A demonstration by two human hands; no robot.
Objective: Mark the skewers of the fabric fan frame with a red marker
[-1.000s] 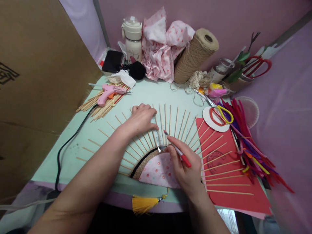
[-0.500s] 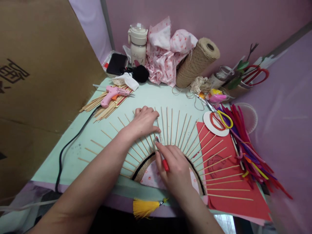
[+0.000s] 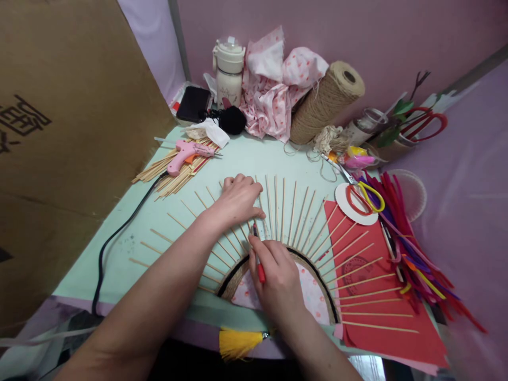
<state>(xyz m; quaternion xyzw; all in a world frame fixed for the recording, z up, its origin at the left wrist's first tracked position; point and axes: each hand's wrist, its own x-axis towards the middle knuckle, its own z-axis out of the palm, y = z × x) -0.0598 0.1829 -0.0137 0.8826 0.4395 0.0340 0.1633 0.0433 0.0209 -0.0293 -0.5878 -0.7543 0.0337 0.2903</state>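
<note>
On the pale green table lies a half-round fan [image 3: 317, 291] with pink-dotted cloth, a twine band and a black rim. Thin wooden sticks [image 3: 283, 209] spread outward from its curved edge. My left hand [image 3: 240, 201] rests on the upper sticks, thumb and forefinger apart, the other fingers bent. In my right hand [image 3: 278, 275] is a red pen [image 3: 260, 269], gripped between thumb and fingers, its tip among the sticks just below my left thumb. My right hand covers part of the fan. A yellow tassel [image 3: 240, 343] lies at the table's front edge.
A pink glue gun [image 3: 184, 156] with a black cord lies on loose sticks at left. Along the back stand a bottle [image 3: 229, 74], crumpled cloth [image 3: 268, 106] and a twine roll [image 3: 327, 103]. Scissors [image 3: 367, 196], pipe cleaners [image 3: 413, 243] and red paper [image 3: 389, 323] are at right.
The pen and my right hand have shifted slightly left, and the pen stands a little steeper. My left hand stays on the sticks. The whole view has shifted slightly.
</note>
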